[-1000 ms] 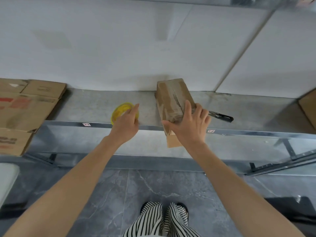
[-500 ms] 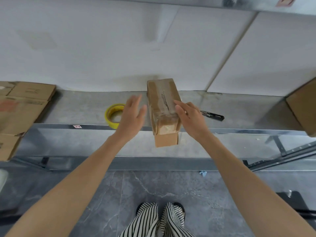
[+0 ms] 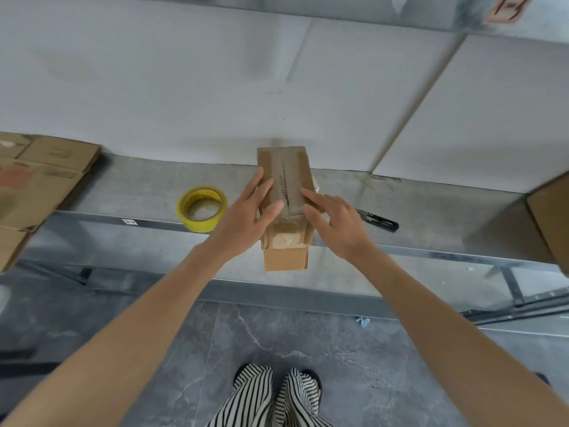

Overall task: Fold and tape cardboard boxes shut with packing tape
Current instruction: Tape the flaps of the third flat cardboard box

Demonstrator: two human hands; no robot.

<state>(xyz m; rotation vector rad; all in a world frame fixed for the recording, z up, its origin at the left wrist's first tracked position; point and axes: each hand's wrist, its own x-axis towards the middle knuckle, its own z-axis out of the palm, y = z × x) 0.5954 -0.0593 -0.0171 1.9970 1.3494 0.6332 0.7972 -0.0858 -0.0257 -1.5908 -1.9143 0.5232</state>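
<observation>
1. Two hands rest on the box [image 3: 285, 257], which stands on the shelf [image 3: 138, 186] with its near end jutting past the front edge.
2. The left hand [image 3: 246, 217] lies on the box's left top edge and the right hand [image 3: 335, 223] on its right. Their fingers [image 3: 257, 184] are nearly straight and grip nothing, probably pressing the flaps so the taped seam holds.
3. The tape roll [image 3: 201, 208] lies just left of the box, handy for another strip.
4. A small cutter [image 3: 380, 221] lies right of the box, likely for trimming tape.
5. Flattened cardboard [image 3: 37, 180] waits well left of the box.
</observation>
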